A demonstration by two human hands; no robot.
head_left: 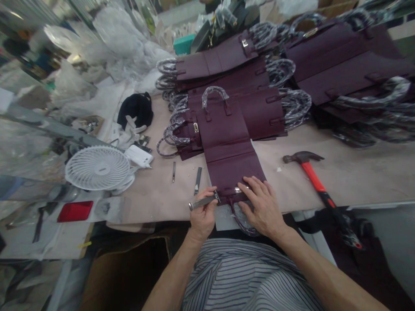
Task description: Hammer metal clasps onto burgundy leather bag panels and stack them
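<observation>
A dark maroon leather bag panel (230, 170) lies unfolded before me, its near edge by my body. My left hand (202, 218) is closed around a metal hand tool (202, 202) with a round-ended handle and a short crosspiece at its tip. That tip is at the panel's near left corner; whether it touches cannot be told. My right hand (262, 206) lies with fingers spread on the panel, beside a shiny metal clasp (238, 190). Below the clasp, a plastic-wrapped handle (241, 222) hangs toward the table's edge.
Stacked maroon bags (223, 60) fill the back, with another pile (343, 65) at right. A claw hammer (313, 175) lies right of the panel. Leftward are a dark flat tool (197, 179), a small pen-like tool (174, 172), a white fan (99, 168) and a red phone-like object (75, 211).
</observation>
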